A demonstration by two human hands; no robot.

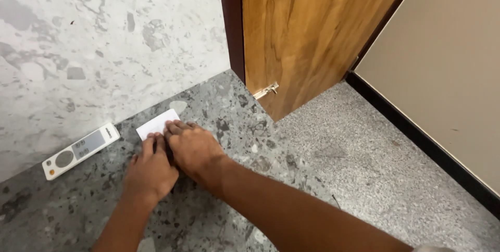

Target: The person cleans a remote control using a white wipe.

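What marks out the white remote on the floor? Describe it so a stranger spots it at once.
Start at the wooden door and follow the pale marbled wall leftward along the dark speckled floor. At the foot of that wall lies the remote, left of both hands pressing a white paper. Unlike the flat blank paper, it is a long slim bar with a grey screen and round dial.

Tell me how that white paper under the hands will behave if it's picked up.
The white paper looks thin and flat, so it is probably floppy and very light. Lying flush on the stone floor, its edge may be hard to lift. Both hands, left hand and right hand, press it.
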